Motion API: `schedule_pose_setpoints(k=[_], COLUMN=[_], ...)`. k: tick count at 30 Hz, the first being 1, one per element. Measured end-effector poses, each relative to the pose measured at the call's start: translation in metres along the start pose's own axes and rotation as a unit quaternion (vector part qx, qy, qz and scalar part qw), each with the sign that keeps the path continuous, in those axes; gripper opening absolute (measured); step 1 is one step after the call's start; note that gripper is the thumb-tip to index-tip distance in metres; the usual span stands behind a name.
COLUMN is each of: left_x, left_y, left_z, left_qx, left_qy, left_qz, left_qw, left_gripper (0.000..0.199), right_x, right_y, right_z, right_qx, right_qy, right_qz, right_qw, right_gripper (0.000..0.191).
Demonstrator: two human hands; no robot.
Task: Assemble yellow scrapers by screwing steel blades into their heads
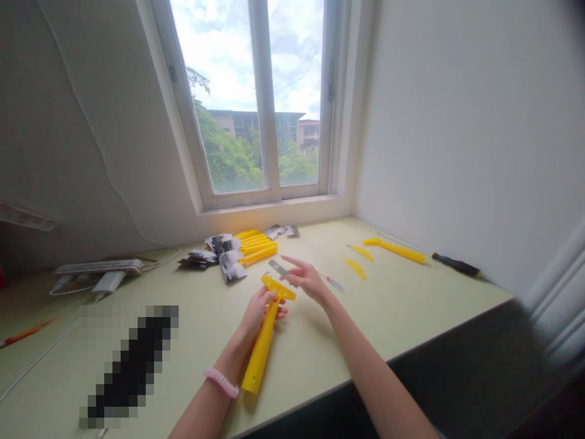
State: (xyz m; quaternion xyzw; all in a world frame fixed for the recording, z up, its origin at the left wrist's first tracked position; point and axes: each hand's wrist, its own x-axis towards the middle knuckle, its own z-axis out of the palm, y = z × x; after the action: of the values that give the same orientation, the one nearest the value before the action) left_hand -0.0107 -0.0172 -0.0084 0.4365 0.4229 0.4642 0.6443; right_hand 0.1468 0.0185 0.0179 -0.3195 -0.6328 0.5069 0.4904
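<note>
My left hand (258, 311) is closed round the neck of a yellow scraper handle (261, 356), whose wide head points away from me and whose grip end slants toward the table's front edge. Just beyond that head, my right hand (307, 283) pinches a flat grey metal blade (280, 269), with the index finger stretched out. The blade is held a little above the scraper's head, apart from it as far as I can see. A thin screwdriver with a clear handle (335, 283) lies right behind my right hand.
Yellow scrapers (258, 247) with black-and-white packets (232, 266) are heaped near the window. To the right lie two yellow blade covers (355, 268), another scraper (397, 249) and a black-handled screwdriver (456, 264). A power strip (99, 266) and a pixelated dark object (132, 369) are on the left.
</note>
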Motion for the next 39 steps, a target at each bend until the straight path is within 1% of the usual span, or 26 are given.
schedule_pose_setpoints(k=[1,2,5,7,10,14,19,21,25,27,30,35,39], left_x=[0.000,0.000,0.000,0.000,-0.001,-0.002,-0.004,-0.004,-0.004,-0.004,-0.004,-0.004,-0.005], left_y=[0.000,0.001,0.002,0.003,0.004,0.005,0.006,0.006,0.007,0.007,0.006,0.005,0.005], left_z=[0.000,0.000,0.000,0.001,0.001,0.001,0.000,0.001,0.000,0.000,0.000,-0.001,0.000], left_qx=[-0.004,-0.009,-0.020,-0.023,-0.028,-0.036,-0.033,-0.032,-0.028,-0.028,-0.028,-0.022,-0.015], left_qy=[0.004,0.008,0.021,0.027,0.030,0.046,0.045,0.045,0.060,0.070,0.081,0.076,0.085], left_qz=[0.001,0.002,0.001,0.006,0.022,0.032,0.028,0.028,0.031,0.038,0.046,0.061,0.067], left_qw=[1.000,1.000,1.000,0.999,0.999,0.998,0.998,0.998,0.997,0.996,0.995,0.995,0.994], left_gripper=[0.028,0.028,0.026,0.024,0.022,0.023,0.025,0.025,0.022,0.019,0.017,0.016,0.017], right_x=[0.000,0.000,0.001,0.001,0.002,0.004,0.003,0.002,0.000,-0.001,-0.002,-0.003,-0.004], right_y=[0.001,0.002,0.004,0.006,0.011,0.018,0.017,0.015,0.009,0.006,0.004,0.005,0.002], right_z=[0.000,0.000,0.001,0.002,0.002,0.002,0.004,0.005,0.006,0.007,0.009,0.012,0.012], right_qx=[0.004,0.003,-0.023,-0.044,-0.089,-0.160,-0.189,-0.200,-0.183,-0.162,-0.141,-0.117,-0.102], right_qy=[-0.006,-0.010,-0.008,-0.013,-0.017,-0.006,-0.013,-0.016,-0.015,-0.020,-0.030,-0.040,-0.060], right_qz=[0.008,0.013,-0.001,-0.003,-0.002,-0.012,-0.017,-0.002,0.057,0.072,0.071,0.071,0.062], right_qw=[1.000,1.000,1.000,0.999,0.996,0.987,0.982,0.980,0.981,0.984,0.987,0.990,0.991], right_gripper=[0.054,0.051,0.025,0.019,0.020,0.018,0.023,0.022,0.018,0.017,0.018,0.022,0.022])
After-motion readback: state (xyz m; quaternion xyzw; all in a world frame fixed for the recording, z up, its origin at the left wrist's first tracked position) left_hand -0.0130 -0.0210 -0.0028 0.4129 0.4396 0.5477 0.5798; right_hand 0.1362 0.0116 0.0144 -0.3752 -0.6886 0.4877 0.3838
